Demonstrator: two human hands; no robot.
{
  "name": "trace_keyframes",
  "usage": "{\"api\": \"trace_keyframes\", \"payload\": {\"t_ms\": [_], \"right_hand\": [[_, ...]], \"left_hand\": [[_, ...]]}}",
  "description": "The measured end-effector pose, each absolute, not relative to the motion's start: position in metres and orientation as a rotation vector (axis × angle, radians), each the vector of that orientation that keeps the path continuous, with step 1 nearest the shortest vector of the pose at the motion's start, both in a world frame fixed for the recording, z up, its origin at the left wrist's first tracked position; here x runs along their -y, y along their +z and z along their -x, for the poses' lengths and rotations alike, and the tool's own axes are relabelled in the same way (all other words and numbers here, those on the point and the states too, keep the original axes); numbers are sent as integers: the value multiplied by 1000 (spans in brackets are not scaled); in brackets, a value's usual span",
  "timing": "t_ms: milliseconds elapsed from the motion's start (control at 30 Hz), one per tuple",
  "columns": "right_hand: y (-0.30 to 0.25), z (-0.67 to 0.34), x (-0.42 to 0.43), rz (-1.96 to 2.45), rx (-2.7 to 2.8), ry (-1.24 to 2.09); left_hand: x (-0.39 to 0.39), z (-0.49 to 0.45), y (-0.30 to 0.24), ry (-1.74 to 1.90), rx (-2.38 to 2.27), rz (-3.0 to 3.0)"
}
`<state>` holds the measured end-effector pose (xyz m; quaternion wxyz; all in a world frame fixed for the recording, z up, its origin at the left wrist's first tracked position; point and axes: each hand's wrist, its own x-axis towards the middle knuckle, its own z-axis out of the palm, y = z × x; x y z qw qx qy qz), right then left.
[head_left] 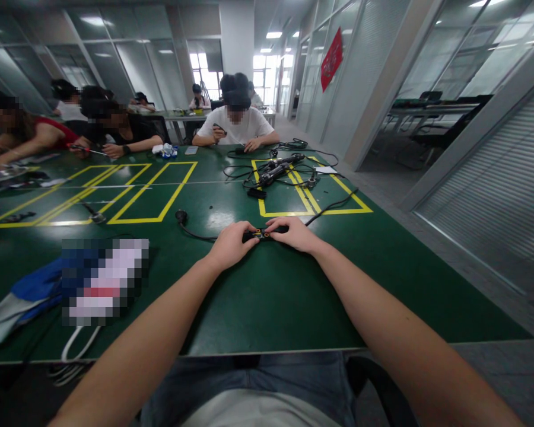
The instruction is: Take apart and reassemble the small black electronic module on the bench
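Note:
Both my hands meet over a small black cable connector (260, 233), whose opened middle shows yellowish and metal parts. My left hand (235, 243) pinches its left end between thumb and fingers. At the other end, my right hand (296, 232) grips it the same way. A black cable (200, 237) runs out to the left and ends in a black plug (182, 217) lying on the table. To the right, another length of black cord (331, 206) leads away across the yellow tape. My fingers hide part of the connector.
On the green table (276, 308), a pile of black cables and connectors (278, 171) lies ahead. A blue and grey cloth item (40, 281) and a blurred-out white object (109, 279) lie at left. Across the table sits a person in white (235, 121); other people work at far left.

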<state>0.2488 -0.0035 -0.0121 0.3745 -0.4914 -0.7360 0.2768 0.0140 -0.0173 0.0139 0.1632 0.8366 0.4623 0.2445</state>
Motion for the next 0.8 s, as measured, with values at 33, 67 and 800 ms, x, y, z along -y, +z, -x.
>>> {"api": "trace_keyframes", "payload": {"t_ms": [33, 67, 800], "right_hand": [[-12, -249, 4, 1258, 1886, 708], [-11, -249, 4, 1255, 1889, 704], [-7, -244, 10, 1225, 1975, 594]], "left_hand": [[17, -14, 14, 695, -1321, -2387], [18, -14, 14, 694, -1321, -2388], [20, -14, 14, 684, -1287, -2435]]}}
